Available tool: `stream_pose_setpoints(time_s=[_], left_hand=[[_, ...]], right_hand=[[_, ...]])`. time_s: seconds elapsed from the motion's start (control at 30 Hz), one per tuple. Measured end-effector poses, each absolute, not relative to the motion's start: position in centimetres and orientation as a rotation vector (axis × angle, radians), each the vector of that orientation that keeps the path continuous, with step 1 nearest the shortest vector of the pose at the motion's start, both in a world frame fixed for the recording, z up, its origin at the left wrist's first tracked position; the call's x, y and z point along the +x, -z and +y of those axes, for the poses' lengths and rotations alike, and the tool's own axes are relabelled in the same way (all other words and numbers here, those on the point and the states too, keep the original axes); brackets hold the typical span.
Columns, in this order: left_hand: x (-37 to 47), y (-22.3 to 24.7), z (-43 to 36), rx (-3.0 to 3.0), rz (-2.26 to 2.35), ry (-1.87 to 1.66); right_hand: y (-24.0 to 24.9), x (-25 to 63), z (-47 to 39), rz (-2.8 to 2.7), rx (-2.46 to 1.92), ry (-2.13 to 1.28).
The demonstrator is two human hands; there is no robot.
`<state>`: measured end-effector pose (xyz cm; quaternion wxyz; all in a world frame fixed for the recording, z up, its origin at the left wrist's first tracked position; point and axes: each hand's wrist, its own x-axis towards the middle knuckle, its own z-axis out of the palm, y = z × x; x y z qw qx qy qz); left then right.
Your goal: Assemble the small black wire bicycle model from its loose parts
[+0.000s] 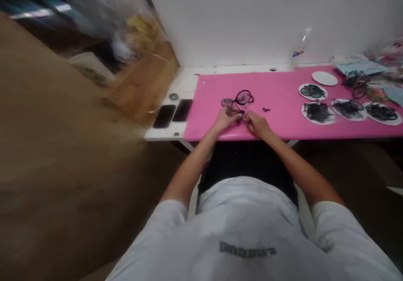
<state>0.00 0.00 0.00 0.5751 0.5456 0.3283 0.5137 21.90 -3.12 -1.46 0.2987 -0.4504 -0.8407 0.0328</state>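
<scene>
A small black model bicycle is held between my hands over the pink mat, near the table's front edge. My left hand is closed on its frame. The fingers of my right hand are pinched together at the bike's right side, and what they grip there is too small to make out. A spoked wheel shows just beyond the hands. Small dark parts lie on the mat to the right of the bicycle.
White plates stand at the right, several heaped with black parts. Plastic packets lie behind them. A clear bottle is by the wall. Two dark phone-like slabs rest at the left, near a cardboard box.
</scene>
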Motion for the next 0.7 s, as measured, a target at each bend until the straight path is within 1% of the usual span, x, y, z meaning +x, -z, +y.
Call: stream_pose_setpoints(time_s=[0.47,0.7], left_hand=[[0.1,0.4,0.5,1.194,0.820,-1.273],[-0.2,0.3,0.3,1.251,0.780,-1.220]], right_hand=[[1.0,21.7,-3.3,-2.160,-1.156,-0.149],[0.4,21.6,-3.7,-2.092,-1.176,-0.163]])
